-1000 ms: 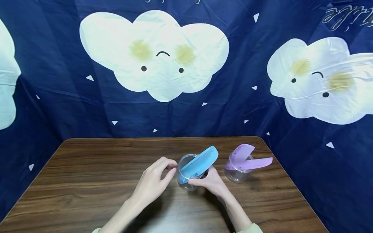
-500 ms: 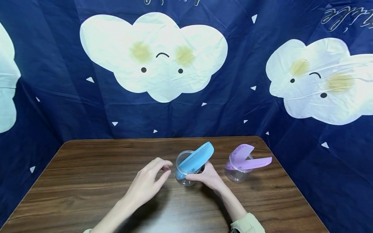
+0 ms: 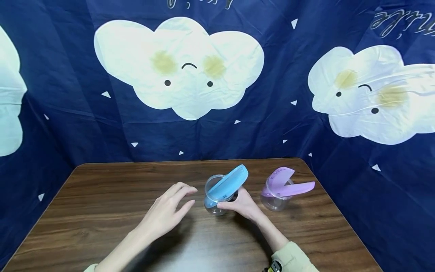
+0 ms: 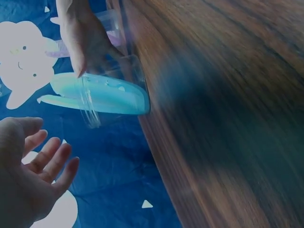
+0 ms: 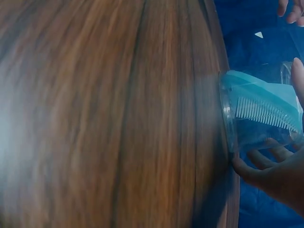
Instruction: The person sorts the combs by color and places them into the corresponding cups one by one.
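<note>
A clear plastic jar [image 3: 214, 210] stands on the table with blue combs [image 3: 228, 184] leaning in it towards the right. Two blue ends stick out past its rim in the left wrist view. My right hand [image 3: 245, 206] grips this jar from the right, thumb on the near side; in the right wrist view its fingers [image 5: 270, 173] curl round the wall and the comb teeth show through. Left of the jar, my left hand [image 3: 166, 209] hovers apart from it, fingers loosely bent and holding nothing, as its palm [image 4: 28, 185] shows in the left wrist view.
To the right of my right hand stands a second clear jar [image 3: 273, 204], with purple combs [image 3: 299, 189] spread in a V. The wooden table [image 3: 112, 196] ends at a dark blue curtain [image 3: 204, 139] printed with white clouds.
My left hand has drawn back left from the jar, its fingers a little straighter. The blue combs' jar, in my right hand, has shifted slightly left and away. The purple combs stay put.
</note>
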### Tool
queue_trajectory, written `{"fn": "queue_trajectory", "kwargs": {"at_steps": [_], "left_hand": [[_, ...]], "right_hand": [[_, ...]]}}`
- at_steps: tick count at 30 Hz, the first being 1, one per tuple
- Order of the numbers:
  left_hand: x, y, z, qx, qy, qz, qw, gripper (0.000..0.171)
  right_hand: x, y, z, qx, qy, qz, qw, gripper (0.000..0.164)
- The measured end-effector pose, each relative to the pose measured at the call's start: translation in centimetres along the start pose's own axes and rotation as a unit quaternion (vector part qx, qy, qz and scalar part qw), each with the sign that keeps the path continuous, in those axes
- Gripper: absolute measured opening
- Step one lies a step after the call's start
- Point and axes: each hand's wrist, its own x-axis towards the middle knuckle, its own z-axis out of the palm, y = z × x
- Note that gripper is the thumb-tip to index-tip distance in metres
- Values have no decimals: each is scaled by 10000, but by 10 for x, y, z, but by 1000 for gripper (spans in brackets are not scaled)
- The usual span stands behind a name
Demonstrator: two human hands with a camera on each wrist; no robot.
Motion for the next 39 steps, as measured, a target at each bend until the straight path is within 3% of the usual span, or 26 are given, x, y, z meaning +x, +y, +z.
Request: {"fn": "queue_trajectory", "kwargs": {"at_steps": [17,27,35,39], "left_hand": [[-7,-9,-8,274,-508,180,9982,42],[-7,-16,-16,380,-745,532,9951,58],[-6,-16,-24,622,-898,855,9903,72],[-4,-14,-32,795,-1127,828,9870,77]], "right_hand": [[-13,-3,-41,-548,156,-90,9983,102],[-18,-30,-59,-930,401,-381,9941,105],[-22,-50,-71,-1838,369,-604,9804,103],[-24,-57,-77,-2393,259,-915,9663,102]]}}
